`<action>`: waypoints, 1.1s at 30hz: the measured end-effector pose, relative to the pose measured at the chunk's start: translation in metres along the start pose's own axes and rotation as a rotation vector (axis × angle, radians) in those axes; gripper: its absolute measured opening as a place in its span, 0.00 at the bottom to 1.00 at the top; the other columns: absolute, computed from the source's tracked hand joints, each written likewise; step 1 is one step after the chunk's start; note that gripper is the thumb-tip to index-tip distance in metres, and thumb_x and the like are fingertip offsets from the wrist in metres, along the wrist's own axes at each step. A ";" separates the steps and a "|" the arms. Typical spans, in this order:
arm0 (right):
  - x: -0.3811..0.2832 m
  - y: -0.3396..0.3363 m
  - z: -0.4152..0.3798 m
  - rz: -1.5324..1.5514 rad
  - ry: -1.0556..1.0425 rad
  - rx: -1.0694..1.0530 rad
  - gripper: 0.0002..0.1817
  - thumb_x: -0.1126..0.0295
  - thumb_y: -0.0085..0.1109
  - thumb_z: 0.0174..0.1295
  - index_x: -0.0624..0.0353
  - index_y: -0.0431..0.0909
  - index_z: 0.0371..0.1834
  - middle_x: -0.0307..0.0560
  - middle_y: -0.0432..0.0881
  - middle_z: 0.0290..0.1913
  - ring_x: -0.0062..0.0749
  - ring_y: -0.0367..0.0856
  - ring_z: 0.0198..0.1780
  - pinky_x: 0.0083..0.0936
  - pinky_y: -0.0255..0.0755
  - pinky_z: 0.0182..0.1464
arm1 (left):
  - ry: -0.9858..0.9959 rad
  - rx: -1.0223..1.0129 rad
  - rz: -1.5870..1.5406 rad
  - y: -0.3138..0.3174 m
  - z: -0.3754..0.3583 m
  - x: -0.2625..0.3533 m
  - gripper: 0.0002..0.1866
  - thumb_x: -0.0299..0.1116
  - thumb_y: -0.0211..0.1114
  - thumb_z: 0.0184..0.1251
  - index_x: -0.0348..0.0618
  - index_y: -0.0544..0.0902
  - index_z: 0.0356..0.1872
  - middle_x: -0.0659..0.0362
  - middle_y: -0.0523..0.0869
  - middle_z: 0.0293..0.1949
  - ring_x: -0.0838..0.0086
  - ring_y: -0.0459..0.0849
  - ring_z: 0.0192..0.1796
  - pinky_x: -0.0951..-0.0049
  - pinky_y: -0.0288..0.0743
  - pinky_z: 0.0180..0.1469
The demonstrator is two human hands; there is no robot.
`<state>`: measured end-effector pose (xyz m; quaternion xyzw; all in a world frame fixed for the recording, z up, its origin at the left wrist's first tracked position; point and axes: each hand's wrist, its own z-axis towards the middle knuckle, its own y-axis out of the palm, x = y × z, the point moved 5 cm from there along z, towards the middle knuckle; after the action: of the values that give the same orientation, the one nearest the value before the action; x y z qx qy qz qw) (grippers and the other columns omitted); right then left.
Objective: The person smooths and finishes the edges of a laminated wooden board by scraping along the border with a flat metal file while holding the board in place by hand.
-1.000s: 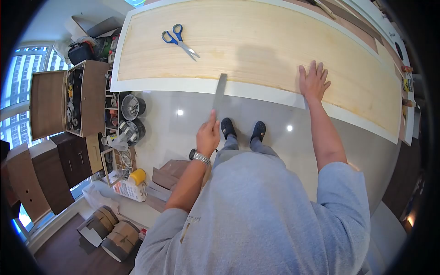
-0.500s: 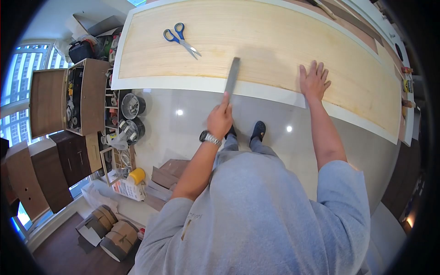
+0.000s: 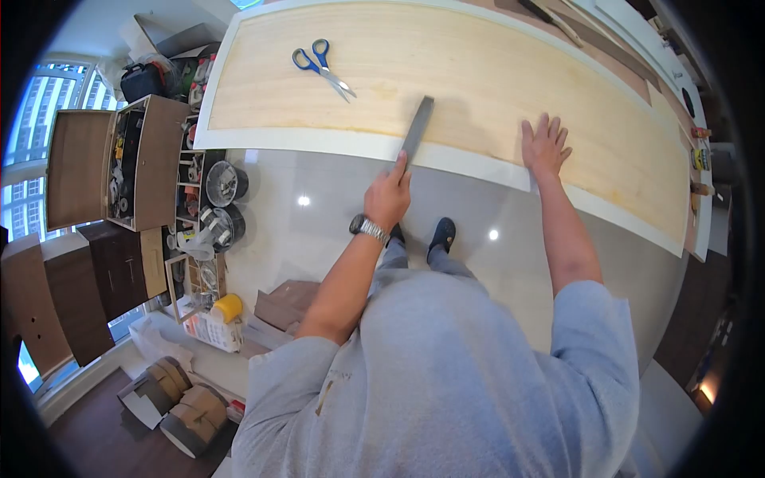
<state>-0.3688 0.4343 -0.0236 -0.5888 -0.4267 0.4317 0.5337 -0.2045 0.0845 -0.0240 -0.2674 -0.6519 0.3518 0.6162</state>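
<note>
My left hand (image 3: 387, 197), with a metal watch on its wrist, is wrapped round the near end of a flat grey metal file (image 3: 418, 127). The file points away from me, tilted to the right, across the white edge of a long panel (image 3: 494, 88) with a pale wood face. Flat on the panel's near right part lies my right hand (image 3: 546, 149), palm down with fingers spread, holding nothing. Blue-handled scissors (image 3: 323, 70) rest partly open on the panel's left part. Whether the file touches the panel is unclear.
Two black buckets (image 3: 226, 183) stand by shelves on the left, near an open wooden tool cabinet (image 3: 159, 163). Brown sheets (image 3: 287, 304) lie on the floor. A dark-bladed tool (image 3: 551, 20) is beyond the panel's far edge. Small jars (image 3: 700, 159) stand at the right.
My left hand and the file have shifted slightly forward and right, and the file leans more to the right. My right hand stays on the panel. The whole view has shifted a little.
</note>
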 end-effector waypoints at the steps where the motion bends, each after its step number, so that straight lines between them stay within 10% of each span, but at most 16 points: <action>1: -0.004 -0.003 0.003 0.004 -0.019 -0.008 0.44 0.32 0.37 0.75 0.48 0.53 0.85 0.51 0.47 0.87 0.55 0.41 0.86 0.70 0.37 0.80 | 0.012 0.015 0.000 -0.004 -0.009 -0.006 0.26 0.39 0.62 0.76 0.58 0.75 0.73 0.45 0.84 0.29 0.46 0.84 0.31 0.48 0.79 0.34; 11: -0.134 -0.002 -0.161 0.057 -0.623 -0.178 0.47 0.38 0.50 0.72 0.63 0.54 0.83 0.55 0.47 0.86 0.50 0.39 0.87 0.56 0.34 0.84 | -0.002 0.012 0.030 -0.010 -0.008 -0.006 0.25 0.39 0.61 0.77 0.56 0.76 0.73 0.45 0.86 0.31 0.47 0.85 0.33 0.49 0.79 0.35; 14: -0.172 0.008 -0.186 0.118 -0.700 -0.172 0.49 0.42 0.56 0.70 0.68 0.54 0.82 0.62 0.46 0.86 0.54 0.39 0.87 0.55 0.34 0.84 | 0.052 0.169 -0.112 -0.043 -0.029 -0.034 0.25 0.29 0.63 0.76 0.42 0.76 0.72 0.41 0.88 0.37 0.48 0.85 0.34 0.58 0.81 0.38; 18: -0.231 0.012 -0.217 0.226 -0.831 -0.192 0.50 0.49 0.65 0.65 0.73 0.54 0.81 0.69 0.46 0.84 0.61 0.39 0.86 0.56 0.35 0.84 | -0.255 0.124 -0.130 -0.100 -0.098 -0.092 0.26 0.28 0.62 0.77 0.34 0.72 0.74 0.41 0.90 0.45 0.72 0.87 0.37 0.69 0.79 0.42; 24: -0.364 0.027 -0.268 0.364 -1.165 -0.202 0.44 0.56 0.68 0.64 0.64 0.60 0.80 0.63 0.54 0.83 0.58 0.47 0.84 0.54 0.42 0.83 | -0.234 0.397 -0.095 -0.142 -0.173 -0.116 0.28 0.28 0.62 0.77 0.35 0.69 0.76 0.48 0.88 0.34 0.70 0.81 0.30 0.67 0.76 0.35; 29: -0.397 0.007 -0.312 0.370 -1.412 -0.845 0.36 0.54 0.64 0.67 0.60 0.70 0.76 0.57 0.75 0.73 0.50 0.79 0.66 0.43 0.72 0.69 | -0.572 0.353 -0.371 -0.164 -0.190 -0.102 0.34 0.30 0.61 0.78 0.33 0.60 0.80 0.50 0.89 0.40 0.71 0.84 0.33 0.69 0.77 0.36; 33: -0.334 0.011 -0.298 0.776 -1.153 -1.140 0.31 0.49 0.61 0.71 0.59 0.77 0.69 0.58 0.80 0.67 0.44 0.82 0.64 0.36 0.76 0.65 | -0.380 0.325 -0.375 -0.170 -0.156 -0.089 0.34 0.30 0.60 0.77 0.32 0.59 0.79 0.51 0.88 0.35 0.71 0.86 0.31 0.68 0.78 0.33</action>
<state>-0.1688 0.0339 -0.0002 -0.5591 -0.5490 0.5327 -0.3199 -0.0263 -0.0683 0.0546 0.0299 -0.7286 0.3752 0.5722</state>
